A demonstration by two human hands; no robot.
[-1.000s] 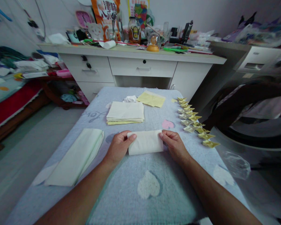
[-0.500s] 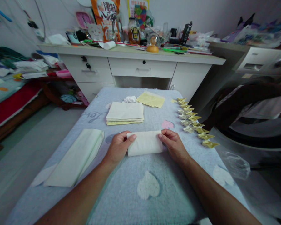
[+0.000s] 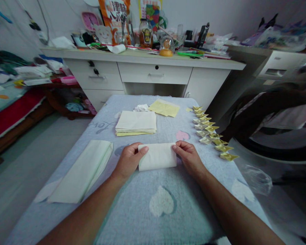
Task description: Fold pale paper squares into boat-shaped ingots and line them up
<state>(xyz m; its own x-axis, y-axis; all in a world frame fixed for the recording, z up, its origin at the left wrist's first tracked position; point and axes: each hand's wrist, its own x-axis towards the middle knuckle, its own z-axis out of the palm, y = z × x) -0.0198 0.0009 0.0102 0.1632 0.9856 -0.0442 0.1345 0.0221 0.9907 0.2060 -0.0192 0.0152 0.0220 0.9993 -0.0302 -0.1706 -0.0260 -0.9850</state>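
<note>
A folded sheet of white paper [image 3: 158, 157] is stretched between my two hands above the cloth-covered table. My left hand [image 3: 130, 158] pinches its upper left corner, thumb on top. At the upper right corner, my right hand [image 3: 190, 156] grips it between thumb and fingers. Just beyond lies a stack of cream and yellow paper sheets [image 3: 136, 121]. To the left rests a long folded bundle of pale paper [image 3: 84, 172]. Folded paper boats [image 3: 205, 126], yellow and whitish, stand in a row along the table's right side.
Yellow sheets [image 3: 164, 108] and a crumpled white tissue [image 3: 141, 108] lie at the far end of the table [image 3: 132, 217]. Behind it stands a white cluttered desk [image 3: 155, 73]. A washing machine [image 3: 283, 75] is on the right, a bed [image 3: 12, 102] on the left.
</note>
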